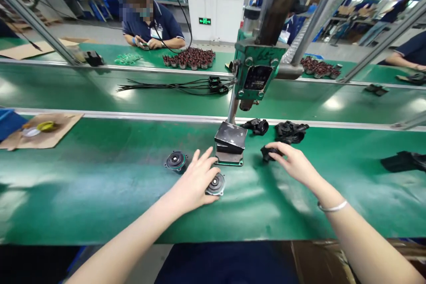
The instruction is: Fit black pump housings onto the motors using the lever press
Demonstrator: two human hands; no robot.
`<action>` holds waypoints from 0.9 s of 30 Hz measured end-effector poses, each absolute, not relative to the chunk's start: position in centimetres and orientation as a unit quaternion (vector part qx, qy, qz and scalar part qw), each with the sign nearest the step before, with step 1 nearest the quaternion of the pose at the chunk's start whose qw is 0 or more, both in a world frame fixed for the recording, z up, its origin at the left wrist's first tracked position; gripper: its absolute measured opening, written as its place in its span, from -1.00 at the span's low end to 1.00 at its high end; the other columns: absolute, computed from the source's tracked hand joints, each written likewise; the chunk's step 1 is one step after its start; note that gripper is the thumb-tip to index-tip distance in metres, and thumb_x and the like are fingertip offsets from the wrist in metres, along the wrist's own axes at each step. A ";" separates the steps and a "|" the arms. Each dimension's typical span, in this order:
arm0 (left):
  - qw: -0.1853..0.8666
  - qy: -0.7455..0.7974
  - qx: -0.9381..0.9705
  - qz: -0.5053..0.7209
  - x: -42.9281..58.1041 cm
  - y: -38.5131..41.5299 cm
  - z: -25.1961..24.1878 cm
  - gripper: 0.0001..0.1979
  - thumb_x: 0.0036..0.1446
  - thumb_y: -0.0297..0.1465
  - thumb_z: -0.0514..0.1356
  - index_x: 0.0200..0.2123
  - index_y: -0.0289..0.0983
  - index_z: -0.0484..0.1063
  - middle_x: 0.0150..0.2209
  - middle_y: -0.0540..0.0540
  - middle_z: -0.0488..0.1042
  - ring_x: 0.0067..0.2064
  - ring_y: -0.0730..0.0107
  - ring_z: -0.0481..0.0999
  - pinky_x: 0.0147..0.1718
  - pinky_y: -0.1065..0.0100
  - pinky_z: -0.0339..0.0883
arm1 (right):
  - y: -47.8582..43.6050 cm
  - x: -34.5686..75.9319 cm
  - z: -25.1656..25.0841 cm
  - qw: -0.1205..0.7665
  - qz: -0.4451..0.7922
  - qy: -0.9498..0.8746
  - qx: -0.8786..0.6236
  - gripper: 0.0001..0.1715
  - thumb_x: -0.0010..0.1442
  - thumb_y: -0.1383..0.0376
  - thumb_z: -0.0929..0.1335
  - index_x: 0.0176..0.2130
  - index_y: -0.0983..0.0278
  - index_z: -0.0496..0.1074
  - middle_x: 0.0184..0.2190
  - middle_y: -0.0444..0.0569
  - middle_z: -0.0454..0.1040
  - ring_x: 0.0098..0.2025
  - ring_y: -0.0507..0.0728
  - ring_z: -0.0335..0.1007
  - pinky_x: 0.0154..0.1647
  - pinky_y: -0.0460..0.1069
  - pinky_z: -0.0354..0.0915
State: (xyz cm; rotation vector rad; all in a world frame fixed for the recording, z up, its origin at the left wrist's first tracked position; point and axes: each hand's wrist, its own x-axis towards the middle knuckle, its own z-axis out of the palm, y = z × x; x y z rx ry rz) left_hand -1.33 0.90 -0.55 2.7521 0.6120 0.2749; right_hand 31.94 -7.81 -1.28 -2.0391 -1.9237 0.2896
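The green press [256,64] carries a dark handwritten mark resembling "65"; the print on its black plate [257,78] is too small to read. Beyond the press, to its left, a green sign [204,21] shows white arrows.

The left hand [199,179] reaches in front of the press's foot, slightly left of it, palm down. Its thumb and forefinger curve around a round black part [216,182], holding it at the sides, while the other fingers fan out. Right of the press's foot, the right hand [279,155] bends inward with thumb and fingers nearly closed, pinching a small black fitting [267,154]. A silver bracelet circles that wrist.

A second round part [176,160] stands left of the press's foot. Black fittings [291,132] lie to its right, near the back rail [333,124]. Green bench top [349,186] stretches from the press to the front edge, and widely to both sides.
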 end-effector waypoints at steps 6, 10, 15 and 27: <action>0.362 0.188 0.906 0.119 1.1 -0.5 -2.9 -0.43 -0.05 -0.28 0.36 0.02 -0.22 0.28 0.12 -0.26 0.31 0.18 0.02 0.34 0.13 0.03 0.31 | -10.4 33.1 -2.6 0.180 0.224 -0.629 -0.722 -0.36 0.25 -0.07 0.10 -0.10 0.31 0.45 -0.12 -0.05 0.44 -0.12 -0.13 0.39 -0.08 -0.23 0.37; 0.441 0.225 0.855 0.156 1.2 -1.1 -4.5 -0.30 -0.06 -0.29 0.38 0.13 -0.21 0.16 0.10 -0.23 0.33 0.14 0.08 0.38 0.13 0.05 0.32 | -11.5 30.9 -5.3 0.257 0.137 -0.562 -0.774 -0.34 0.21 -0.09 0.17 0.02 0.36 0.33 0.01 0.07 0.33 0.04 -0.04 0.31 0.10 -0.09 0.34; 0.577 0.258 0.750 0.197 1.6 -2.1 -6.4 -0.24 -0.09 -0.33 0.41 0.12 -0.19 0.08 0.09 -0.21 0.37 0.14 0.15 0.42 0.15 0.09 0.32 | -13.6 27.1 -7.7 0.303 0.117 -0.598 -0.733 -0.50 0.16 0.02 0.29 -0.13 0.38 0.36 0.04 0.08 0.28 0.12 -0.06 0.25 0.22 -0.07 0.29; 0.624 0.210 0.728 0.193 1.8 -2.0 -6.7 -0.18 -0.10 -0.37 0.41 0.18 -0.23 0.07 0.21 -0.29 0.28 0.26 0.11 0.30 0.24 0.04 0.20 | -12.4 25.3 -4.7 0.349 0.152 -0.587 -0.715 -0.63 0.13 0.11 0.34 -0.27 0.40 0.38 -0.09 -0.01 0.42 -0.08 -0.16 0.42 -0.03 -0.24 0.41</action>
